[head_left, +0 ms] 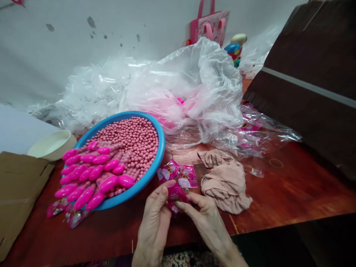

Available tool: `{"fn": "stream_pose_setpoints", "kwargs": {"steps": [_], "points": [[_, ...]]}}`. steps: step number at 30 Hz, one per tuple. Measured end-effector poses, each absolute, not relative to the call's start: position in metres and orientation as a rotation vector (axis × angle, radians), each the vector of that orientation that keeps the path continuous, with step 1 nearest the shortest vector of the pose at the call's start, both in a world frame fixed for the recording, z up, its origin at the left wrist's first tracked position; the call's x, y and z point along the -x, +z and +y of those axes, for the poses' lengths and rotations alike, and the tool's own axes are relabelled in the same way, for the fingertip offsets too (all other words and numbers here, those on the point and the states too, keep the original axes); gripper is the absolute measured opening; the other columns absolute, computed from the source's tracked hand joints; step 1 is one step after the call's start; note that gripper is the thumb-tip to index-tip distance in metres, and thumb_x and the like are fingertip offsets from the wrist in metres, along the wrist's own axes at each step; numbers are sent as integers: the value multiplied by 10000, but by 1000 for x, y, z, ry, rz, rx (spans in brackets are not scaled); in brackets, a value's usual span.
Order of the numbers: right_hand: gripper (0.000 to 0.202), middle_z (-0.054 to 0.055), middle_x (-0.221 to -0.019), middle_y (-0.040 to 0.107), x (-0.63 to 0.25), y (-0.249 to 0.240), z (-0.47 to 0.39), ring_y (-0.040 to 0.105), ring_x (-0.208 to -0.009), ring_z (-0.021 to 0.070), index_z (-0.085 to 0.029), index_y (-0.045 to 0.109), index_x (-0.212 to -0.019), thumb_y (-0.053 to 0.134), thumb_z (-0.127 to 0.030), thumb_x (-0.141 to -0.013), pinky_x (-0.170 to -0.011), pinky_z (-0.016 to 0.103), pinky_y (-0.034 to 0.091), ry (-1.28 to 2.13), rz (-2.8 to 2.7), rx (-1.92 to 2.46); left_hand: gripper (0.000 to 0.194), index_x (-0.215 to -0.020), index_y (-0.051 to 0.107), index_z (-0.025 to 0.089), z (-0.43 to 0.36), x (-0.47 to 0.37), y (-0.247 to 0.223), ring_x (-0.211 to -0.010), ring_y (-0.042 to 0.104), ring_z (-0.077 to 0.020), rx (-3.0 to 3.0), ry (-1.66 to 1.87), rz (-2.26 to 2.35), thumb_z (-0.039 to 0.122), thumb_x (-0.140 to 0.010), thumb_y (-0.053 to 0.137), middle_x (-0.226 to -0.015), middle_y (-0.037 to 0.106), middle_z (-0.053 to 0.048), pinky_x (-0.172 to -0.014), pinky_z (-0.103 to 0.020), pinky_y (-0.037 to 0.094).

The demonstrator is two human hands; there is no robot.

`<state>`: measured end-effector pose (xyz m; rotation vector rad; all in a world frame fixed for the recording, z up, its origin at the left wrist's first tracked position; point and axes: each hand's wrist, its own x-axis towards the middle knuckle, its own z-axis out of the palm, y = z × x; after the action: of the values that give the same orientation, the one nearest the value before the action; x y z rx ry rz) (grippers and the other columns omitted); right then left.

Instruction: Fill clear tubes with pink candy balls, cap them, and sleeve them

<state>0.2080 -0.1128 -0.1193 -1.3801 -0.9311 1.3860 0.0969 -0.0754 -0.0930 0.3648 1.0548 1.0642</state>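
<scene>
Between my two hands is a small pink printed packet, held just above the front of the table. My left hand grips its left side with the thumb on top. My right hand pinches its right side between thumb and fingers. Two more packets, a flat pink one and one tilted beside it, lie just beyond my fingers. Left of them stands a blue basin full of pink beads, with several bright pink capped tubes piled on the beads.
Crumpled clear plastic bags cover the back. A beige cloth lies right of my hands. A dark box stands at the right, a cardboard piece and a cream bowl at the left. Two packets lie before the basin.
</scene>
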Motion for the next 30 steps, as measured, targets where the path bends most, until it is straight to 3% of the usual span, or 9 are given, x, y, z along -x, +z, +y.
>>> {"fn": "stream_pose_setpoints", "kwargs": {"steps": [2, 9, 14, 18, 21, 25, 30], "points": [[337, 6, -606, 574, -211, -119, -113, 493, -599, 133, -135, 626, -633, 583, -423, -803, -591, 246, 396, 1408, -939, 1351, 366, -791, 756, 119, -77, -94, -93, -613, 637, -169, -432, 989, 1026, 393, -560, 833, -689, 722, -72, -590, -275, 511], [407, 17, -644, 585, -212, -121, -114, 517, -638, 142, -138, 608, -656, 492, -469, -862, -621, 246, 399, 1423, -1019, 1329, 177, -641, 725, 113, -83, -96, -95, -483, 525, -82, -494, 988, 1119, 238, -571, 830, -544, 647, -8, -504, -203, 444], [356, 1, -664, 580, -209, -120, -119, 490, -637, 134, -150, 643, -711, 495, -426, -879, -586, 230, 372, 1369, -1098, 1392, 210, -709, 754, 142, -82, -95, -100, -556, 581, -97, -481, 1072, 1201, 216, -530, 836, -630, 711, -14, -576, -212, 486], [258, 22, -785, 667, -211, -118, -120, 571, -725, 163, -173, 702, -870, 561, -388, -847, -661, 242, 433, 1340, -1144, 1401, 171, -664, 748, 138, -82, -89, -99, -580, 601, -107, -508, 1084, 1229, 174, -519, 831, -629, 720, -18, -595, -205, 492], [289, 13, -715, 655, -218, -110, -113, 578, -665, 155, -180, 693, -760, 549, -413, -853, -609, 235, 445, 1297, -1196, 1388, 143, -611, 730, 143, -86, -85, -91, -560, 578, -97, -532, 1125, 1243, 133, -505, 826, -586, 696, -1, -565, -184, 478], [294, -10, -596, 612, -226, -75, -79, 547, -552, 138, -191, 656, -694, 527, -381, -878, -516, 236, 418, 992, -1335, 1418, 199, -516, 681, 153, -90, -75, -79, -500, 549, -94, -529, 1201, 1230, 186, -452, 866, -508, 637, 23, -509, -188, 458], [129, 55, -844, 675, -199, -37, -7, 617, -760, 173, -155, 671, -891, 548, -194, -881, -702, 304, 499, 389, -1878, 1229, 306, -497, 672, 158, -94, -53, -70, -493, 572, -121, -493, 1200, 1230, 295, -368, 914, -494, 638, 2, -515, -219, 471]]}}
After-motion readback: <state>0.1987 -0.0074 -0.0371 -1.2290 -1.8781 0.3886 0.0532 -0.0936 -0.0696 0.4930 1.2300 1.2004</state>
